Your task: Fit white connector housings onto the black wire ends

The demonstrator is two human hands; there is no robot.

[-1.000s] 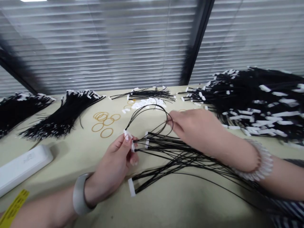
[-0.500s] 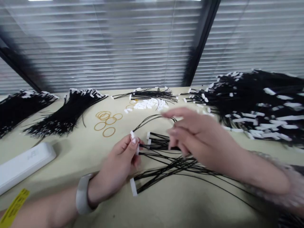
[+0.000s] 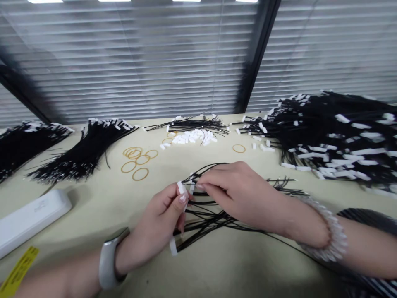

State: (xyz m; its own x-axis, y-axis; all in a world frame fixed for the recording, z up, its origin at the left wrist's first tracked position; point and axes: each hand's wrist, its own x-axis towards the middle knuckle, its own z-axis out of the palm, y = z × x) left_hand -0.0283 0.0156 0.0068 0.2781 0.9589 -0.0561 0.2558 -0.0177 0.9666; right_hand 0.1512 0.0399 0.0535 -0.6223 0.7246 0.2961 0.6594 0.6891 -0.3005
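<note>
My left hand (image 3: 158, 221) pinches a small white tag (image 3: 181, 188) at the end of a black cord, between thumb and fingers. My right hand (image 3: 235, 188) sits just to its right, with fingertips closed on black cords near the tags. Beneath both hands lies a loose bunch of thin black cords (image 3: 214, 217) with white tags at their ends, one tag (image 3: 173, 246) showing below my left hand. Part of the bunch is hidden by my hands.
Bundles of tagged black cords (image 3: 87, 151) lie along the beige table (image 3: 217, 265), with a large heap (image 3: 335, 136) at right. Loose white tags (image 3: 190, 138) and rubber bands (image 3: 136, 159) lie at the back. A white case (image 3: 31, 219) sits left, before slatted blinds.
My right hand has moved left and down from the cords' upper loop to beside my left hand. The loop now sits lower, and the loose bunch has shifted with it.
</note>
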